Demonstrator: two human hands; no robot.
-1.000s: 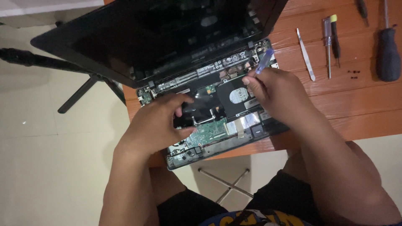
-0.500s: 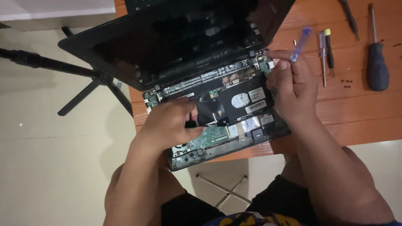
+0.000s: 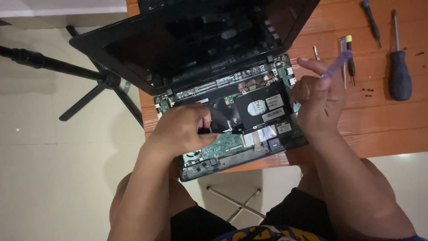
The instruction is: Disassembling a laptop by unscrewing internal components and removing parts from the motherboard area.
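An orange wooden table carries an opened laptop and screwdrivers.

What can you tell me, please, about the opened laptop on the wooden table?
The laptop is black, lies at the table's near edge and is turned at a slant. Its dark screen leans back. The keyboard cover is off, so the green circuit board, a black drive with white labels and silvery flat cables show. The left hand rests on the board area, fingers pinching something small there. The right hand hovers over its right edge, holding a thin purple tool.
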